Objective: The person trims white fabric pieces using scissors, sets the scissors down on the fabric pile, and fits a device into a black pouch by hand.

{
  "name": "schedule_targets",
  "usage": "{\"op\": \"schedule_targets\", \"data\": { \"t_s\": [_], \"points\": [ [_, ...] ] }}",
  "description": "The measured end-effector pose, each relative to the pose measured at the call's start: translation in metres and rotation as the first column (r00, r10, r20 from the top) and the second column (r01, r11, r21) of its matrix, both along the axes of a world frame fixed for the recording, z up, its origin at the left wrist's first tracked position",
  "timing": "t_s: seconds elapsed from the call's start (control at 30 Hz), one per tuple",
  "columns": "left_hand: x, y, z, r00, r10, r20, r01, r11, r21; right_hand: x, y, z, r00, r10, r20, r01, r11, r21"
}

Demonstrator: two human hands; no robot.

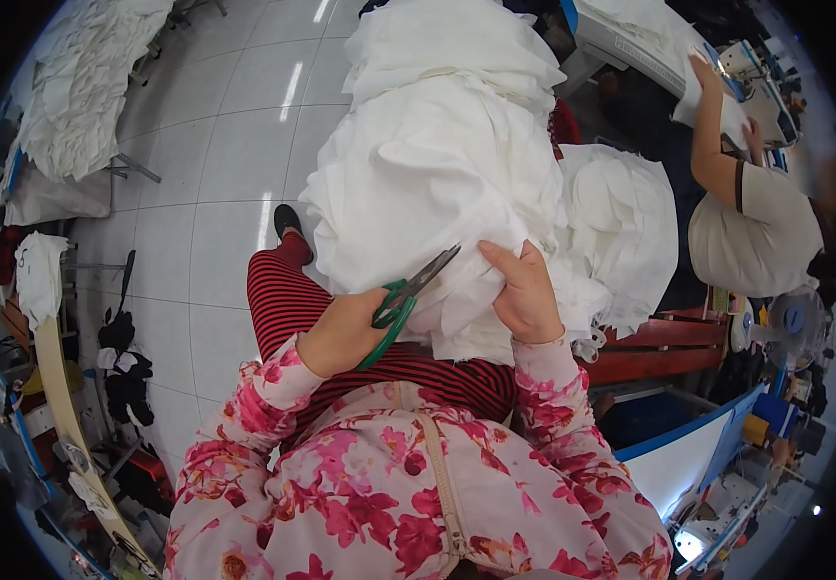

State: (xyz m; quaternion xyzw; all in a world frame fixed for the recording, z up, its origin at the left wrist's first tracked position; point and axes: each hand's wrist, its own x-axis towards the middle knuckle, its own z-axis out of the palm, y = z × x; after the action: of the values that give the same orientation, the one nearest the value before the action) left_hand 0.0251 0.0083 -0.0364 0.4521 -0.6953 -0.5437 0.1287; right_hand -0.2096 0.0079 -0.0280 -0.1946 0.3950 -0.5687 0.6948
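A large heap of white fabric pieces [418,164] lies in front of me, its near edge over my striped lap. On the left side, my left hand [345,333] is closed around the green handles of a pair of scissors [423,275], whose dark blades point up and right over the cloth. The blades look nearly closed. To the right of the scissor tips, my right hand [527,295] pinches the edge of the white fabric between thumb and fingers.
Another stack of white fabric [621,222] sits on a red bench [660,350] at right. A co-worker [756,227] works at a machine table at upper right. More white pieces [85,87] cover a table at upper left. A fan [793,319] stands far right.
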Motion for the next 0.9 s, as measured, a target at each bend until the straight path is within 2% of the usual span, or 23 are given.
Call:
{"op": "schedule_targets", "data": {
  "t_s": [0.27, 0.47, 0.63, 0.9],
  "points": [
    [-0.01, -0.001, 0.001, 0.999, 0.032, -0.03, -0.035, 0.994, -0.106, 0.005, -0.001, 0.004, 0.997, -0.064, -0.034, 0.063, 0.998, -0.014],
    [-0.012, 0.005, -0.006, 0.995, 0.09, 0.05, -0.078, 0.975, -0.206, 0.008, -0.002, 0.001, 0.992, -0.121, -0.037, 0.121, 0.993, -0.005],
    [-0.011, 0.009, -0.004, 0.991, 0.123, 0.05, -0.11, 0.971, -0.214, 0.009, -0.001, 0.0, 0.988, -0.154, -0.006, 0.154, 0.988, 0.007],
    [-0.015, 0.01, -0.005, 0.989, 0.148, 0.014, -0.142, 0.967, -0.213, 0.009, -0.001, -0.002, 0.994, -0.099, -0.05, 0.099, 0.995, -0.003]
  ]
}}
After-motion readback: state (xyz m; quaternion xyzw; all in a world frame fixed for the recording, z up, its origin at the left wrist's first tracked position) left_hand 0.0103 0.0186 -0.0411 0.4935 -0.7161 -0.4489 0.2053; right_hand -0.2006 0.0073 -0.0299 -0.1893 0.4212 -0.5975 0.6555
